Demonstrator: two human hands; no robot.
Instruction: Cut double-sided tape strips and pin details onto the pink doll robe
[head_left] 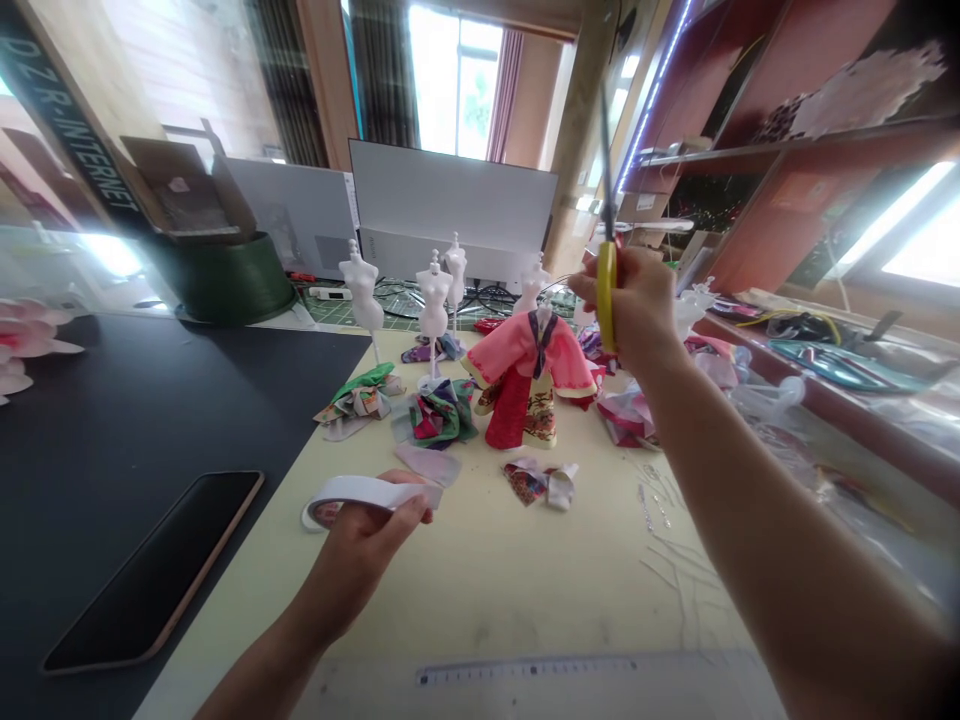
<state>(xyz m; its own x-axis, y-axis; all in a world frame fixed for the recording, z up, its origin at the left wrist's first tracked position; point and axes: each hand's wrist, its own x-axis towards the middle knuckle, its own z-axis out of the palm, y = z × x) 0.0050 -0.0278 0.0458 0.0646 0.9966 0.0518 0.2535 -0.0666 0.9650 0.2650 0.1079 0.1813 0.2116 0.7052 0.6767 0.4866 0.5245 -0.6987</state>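
Note:
My left hand (pixel 367 540) grips a roll of white tape (pixel 352 492), thumb and fingers pinching its loose end. Raised at the right, my right hand (pixel 637 295) is closed on yellow-handled scissors (pixel 607 285), blades pointing up. Between and beyond the hands, a small pink and red robe (pixel 536 355) hangs on a mannequin. Two small fabric scraps (pixel 540 482) lie in front of it. Green folded fabric (pixel 439 412) is just behind the tape.
White mini mannequins (pixel 435 295) stand behind the fabrics. A phone (pixel 161 565) lies on the dark surface at left. A clear ruler (pixel 532 668) crosses the near edge. Cut strips (pixel 682 570) and small chains lie at right. Monitors (pixel 450 205) stand at the back.

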